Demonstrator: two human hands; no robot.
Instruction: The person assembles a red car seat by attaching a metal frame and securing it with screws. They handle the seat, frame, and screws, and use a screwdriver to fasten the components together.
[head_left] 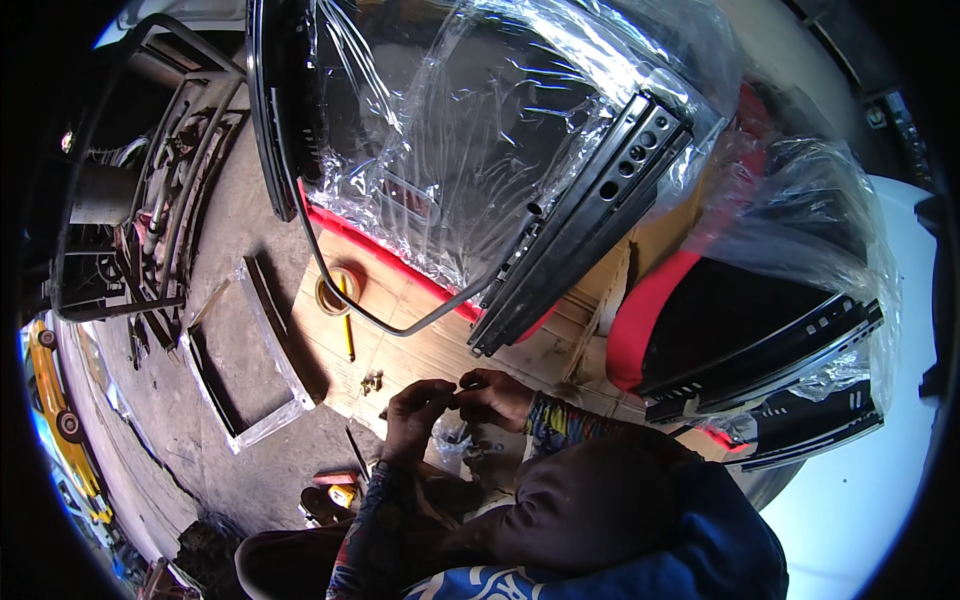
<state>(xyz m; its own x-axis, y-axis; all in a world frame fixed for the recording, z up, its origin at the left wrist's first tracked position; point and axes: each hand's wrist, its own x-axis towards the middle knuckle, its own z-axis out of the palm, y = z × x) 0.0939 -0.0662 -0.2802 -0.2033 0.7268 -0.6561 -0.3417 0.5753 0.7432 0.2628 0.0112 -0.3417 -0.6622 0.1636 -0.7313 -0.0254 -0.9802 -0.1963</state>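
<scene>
My left hand (412, 418) and my right hand (497, 400) meet fingertip to fingertip over the cardboard (400, 365). Both have their fingers closed around something small and dark, too small to name. Just ahead lies a car seat wrapped in clear plastic (450, 130), black with red edging. It has a black slotted seat rail (580, 220) and a bent black bar (400, 328) along its near side. Left of my hands sit a few small brass-coloured metal pieces (372, 382). A crumpled clear plastic bag (452, 440) lies below my hands.
On the cardboard are a tape roll (338, 290) and a yellow pencil (349, 335). A rectangular metal frame (283, 345) lies on the floor leftward, with bigger frames (175, 200) beyond. A second wrapped seat (750, 320) stands right. A yellow tape measure (342, 495) rests near my left forearm.
</scene>
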